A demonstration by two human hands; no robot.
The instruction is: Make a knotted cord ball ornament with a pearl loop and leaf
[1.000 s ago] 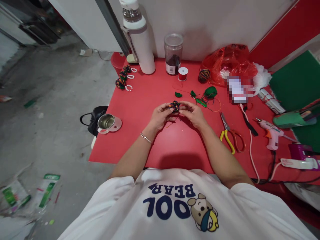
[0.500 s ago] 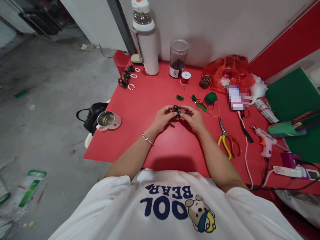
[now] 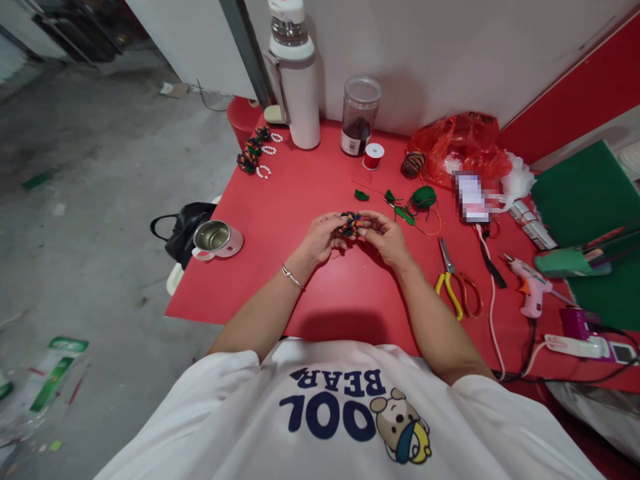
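Between my two hands is a small crocheted yarn piece (image 3: 350, 224), dark with orange and multicolour strands. My left hand (image 3: 321, 237) pinches its left side, and my right hand (image 3: 384, 238) grips its right side. A thin orange thread hangs below my left fingers. Just beyond the hands lie a green crochet hook (image 3: 404, 215), a green yarn ball (image 3: 423, 197) and a small green crocheted leaf (image 3: 361, 195). Similar multicolour yarn pieces (image 3: 249, 160) with white bead loops (image 3: 263, 171) sit in a row at the far left of the table.
On the red table (image 3: 280, 220) stand a mug (image 3: 219, 241), a white bottle (image 3: 301, 100), a clear jar (image 3: 360, 117) and a red thread spool (image 3: 373, 157). To the right lie pliers (image 3: 449, 277), scissors (image 3: 470, 293), a phone (image 3: 473, 198), a glue gun (image 3: 532, 287) and cables.
The yarn piece has been turned between my fingers and more of its multicolour surface shows. Both hands stay in nearly the same place.
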